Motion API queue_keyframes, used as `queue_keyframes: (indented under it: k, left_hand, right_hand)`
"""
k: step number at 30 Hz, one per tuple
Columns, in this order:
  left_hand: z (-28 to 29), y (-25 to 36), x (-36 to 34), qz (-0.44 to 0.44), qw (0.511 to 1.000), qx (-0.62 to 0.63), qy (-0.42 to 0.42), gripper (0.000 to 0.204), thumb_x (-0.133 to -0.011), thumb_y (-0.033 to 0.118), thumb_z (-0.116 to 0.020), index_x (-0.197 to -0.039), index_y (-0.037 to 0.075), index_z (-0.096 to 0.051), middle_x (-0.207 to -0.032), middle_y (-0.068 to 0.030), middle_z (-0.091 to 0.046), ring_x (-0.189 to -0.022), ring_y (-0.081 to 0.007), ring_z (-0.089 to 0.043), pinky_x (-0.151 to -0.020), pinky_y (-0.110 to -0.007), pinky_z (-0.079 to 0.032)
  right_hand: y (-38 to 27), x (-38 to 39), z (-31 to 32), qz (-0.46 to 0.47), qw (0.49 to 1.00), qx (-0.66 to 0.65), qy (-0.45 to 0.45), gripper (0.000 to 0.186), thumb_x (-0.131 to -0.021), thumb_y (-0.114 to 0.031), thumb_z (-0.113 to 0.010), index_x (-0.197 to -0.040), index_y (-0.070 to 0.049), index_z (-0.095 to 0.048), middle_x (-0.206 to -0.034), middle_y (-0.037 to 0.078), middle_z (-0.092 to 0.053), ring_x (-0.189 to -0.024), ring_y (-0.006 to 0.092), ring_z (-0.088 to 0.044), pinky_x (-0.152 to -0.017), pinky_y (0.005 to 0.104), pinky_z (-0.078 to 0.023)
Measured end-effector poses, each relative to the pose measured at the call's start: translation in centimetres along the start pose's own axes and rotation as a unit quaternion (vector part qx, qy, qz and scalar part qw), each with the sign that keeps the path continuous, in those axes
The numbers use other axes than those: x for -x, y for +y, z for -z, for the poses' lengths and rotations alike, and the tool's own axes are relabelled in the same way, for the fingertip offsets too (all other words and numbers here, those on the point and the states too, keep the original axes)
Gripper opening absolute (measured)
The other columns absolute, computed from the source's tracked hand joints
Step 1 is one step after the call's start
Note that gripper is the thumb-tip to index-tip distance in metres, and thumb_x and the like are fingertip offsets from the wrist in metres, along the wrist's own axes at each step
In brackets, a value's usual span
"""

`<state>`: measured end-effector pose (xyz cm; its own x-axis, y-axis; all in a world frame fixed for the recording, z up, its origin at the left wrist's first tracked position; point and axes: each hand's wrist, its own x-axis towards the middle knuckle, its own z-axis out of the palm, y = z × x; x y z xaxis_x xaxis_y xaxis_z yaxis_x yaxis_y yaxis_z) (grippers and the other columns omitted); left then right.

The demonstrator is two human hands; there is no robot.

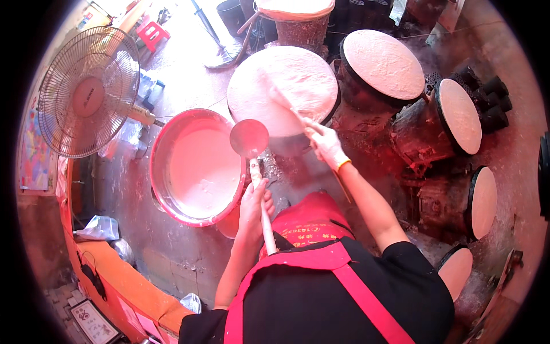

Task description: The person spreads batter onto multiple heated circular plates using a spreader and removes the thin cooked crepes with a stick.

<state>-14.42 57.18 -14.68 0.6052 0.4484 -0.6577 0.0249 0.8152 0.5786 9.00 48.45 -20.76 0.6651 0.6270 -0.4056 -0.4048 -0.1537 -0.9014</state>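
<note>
My left hand (254,205) is wrapped round the pale handle of a ladle (249,138). The ladle's round bowl is raised beside a red-rimmed tub (157,189) of pale batter (201,163). In my right hand (326,144), which wears a whitish glove, is a long-handled spreader (280,97), slightly blurred. Its blade rests on or just above a wide layer of batter (252,80) covering a round griddle (337,110) in front of me. The spreader's thin handle runs back below my wrist.
More batter-covered round griddles (385,64) curve down the right side on drum-like stoves (441,200). A standing fan (89,97) is at the left, above an orange counter (112,275). Behind the front griddle stands a bucket (301,31); a red stool (152,33) is farther left.
</note>
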Motion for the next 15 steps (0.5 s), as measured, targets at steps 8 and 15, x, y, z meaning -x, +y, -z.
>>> queue_keyframes:
  k: [8, 15]
  left_hand:
    - [2.3, 1.0, -0.9, 0.011, 0.999, -0.017, -0.037, 0.016, -0.094, 0.01, -0.055, -0.106, 0.002, -0.048, -0.079, -0.0016, -0.048, -0.057, -0.0046, -0.041, -0.042, -0.015, -0.035]
    - [1.1, 1.7, -1.8, 0.052, 0.993, -0.078, -0.069, 0.013, -0.095, 0.015, -0.054, -0.094, 0.008, -0.043, -0.074, 0.0007, -0.043, -0.056, -0.0059, -0.04, -0.043, -0.018, -0.032]
  right_hand:
    - [2.9, 0.5, -0.3, -0.001, 0.99, -0.107, 0.093, 0.035, -0.093, -0.021, -0.06, -0.127, -0.016, -0.059, -0.053, -0.007, -0.041, -0.035, 0.0052, -0.031, -0.032, 0.0234, -0.026]
    - [0.1, -1.8, 4.5, 0.024, 0.995, -0.02, 0.094, 0.034, -0.094, -0.019, -0.056, -0.128, -0.016, -0.058, -0.059, -0.007, -0.045, -0.037, 0.0028, -0.03, -0.031, 0.0213, -0.023]
